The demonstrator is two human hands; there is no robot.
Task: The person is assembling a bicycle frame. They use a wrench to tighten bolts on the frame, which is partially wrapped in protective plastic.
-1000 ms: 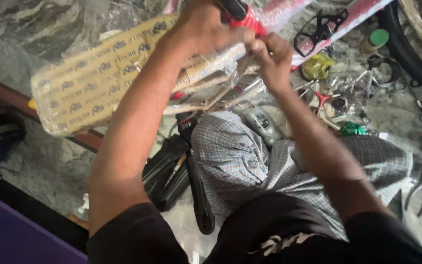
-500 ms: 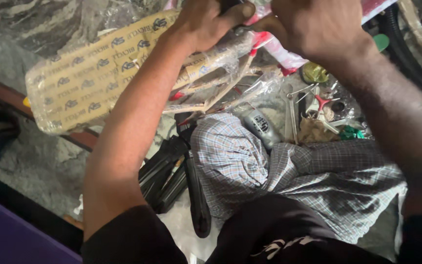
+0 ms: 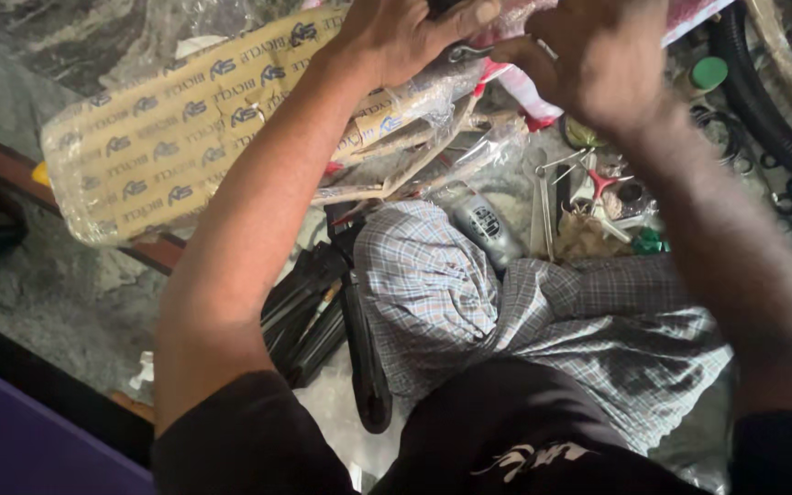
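Observation:
My left hand (image 3: 405, 35) grips the top of a long part wrapped in brown printed cardboard and clear plastic (image 3: 176, 137), which runs from the upper middle down to the left. My right hand (image 3: 593, 55) is closed just to its right, on the red and white wrapped end (image 3: 515, 87) near the top edge. What the fingers pinch is hidden by the hand itself. Both forearms reach up from the bottom of the view.
A checked cloth (image 3: 469, 302) covers my lap. Black plastic parts (image 3: 323, 312) lie left of it. A small grey can (image 3: 488, 229), metal spanners (image 3: 543, 211), pliers with red handles (image 3: 602, 183) and a black tyre (image 3: 763, 101) lie on the floor to the right.
My right hand has moved up and left onto the wrapped end, close beside my left hand. The view has shifted closer; the wrapped part stays in my left hand.

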